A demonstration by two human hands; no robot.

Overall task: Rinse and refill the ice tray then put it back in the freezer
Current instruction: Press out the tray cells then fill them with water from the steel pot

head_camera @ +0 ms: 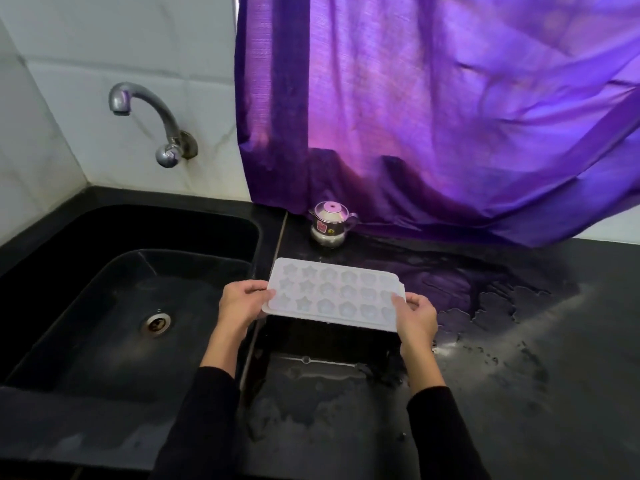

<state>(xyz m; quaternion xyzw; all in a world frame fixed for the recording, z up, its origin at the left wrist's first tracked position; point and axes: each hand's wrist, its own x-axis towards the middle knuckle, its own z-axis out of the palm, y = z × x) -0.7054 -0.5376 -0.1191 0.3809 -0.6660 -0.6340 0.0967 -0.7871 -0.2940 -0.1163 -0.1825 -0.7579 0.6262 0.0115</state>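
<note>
A person in dark sleeves holds a white ice tray point(334, 294) level above a wet black worktop point(519, 341), just right of a black sink point(104, 306). The left hand point(242, 301) grips the tray's end nearest the sink; the right hand point(417, 315) grips the far end, thumb on the rim. The tray has star and flower moulds. Behind the sink, a metal tap point(152, 123) juts from the tiled wall. Beyond the tray stands a small steel teapot point(330, 225) under a purple curtain point(450, 116).
</note>
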